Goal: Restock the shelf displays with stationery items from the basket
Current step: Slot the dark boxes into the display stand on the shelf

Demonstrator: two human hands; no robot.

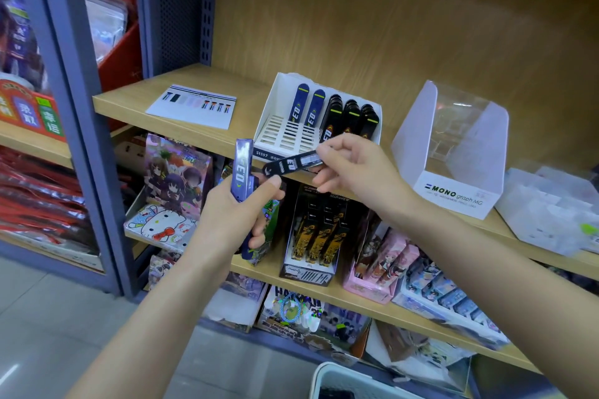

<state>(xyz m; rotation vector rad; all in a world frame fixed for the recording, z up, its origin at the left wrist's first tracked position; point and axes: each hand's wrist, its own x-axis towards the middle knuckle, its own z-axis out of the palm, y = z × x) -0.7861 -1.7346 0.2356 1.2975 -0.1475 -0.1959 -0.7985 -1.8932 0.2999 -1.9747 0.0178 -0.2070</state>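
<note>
Wood-grain shop shelving, with the top shelf point(129, 100) bearing a white slotted display tray point(275, 100), the reference for all positions below. Task item: a black lead case point(293, 162), held nearly level just in front of the tray's front lip, pinched at one end between thumb and fingers of the right hand point(350, 168). The end grip leaves the free end clear, probably so that it can be steered into a slot. Within the tray, black cases point(353, 116) fill the right-hand columns and two blue cases point(308, 107) stand at centre; the left slots are vacant. Below and left of the tray, the left hand point(233, 204) is wrapped around a bundle of violet-blue cases point(243, 168) held upright, evidently as reserve stock for those slots. Neither hand is free. Left of the tray lies a printed card point(194, 107); right of it stands a MONO display box point(453, 172). Far below the tray, at the frame's lower edge, the basket point(327, 369) is partly visible.
</note>
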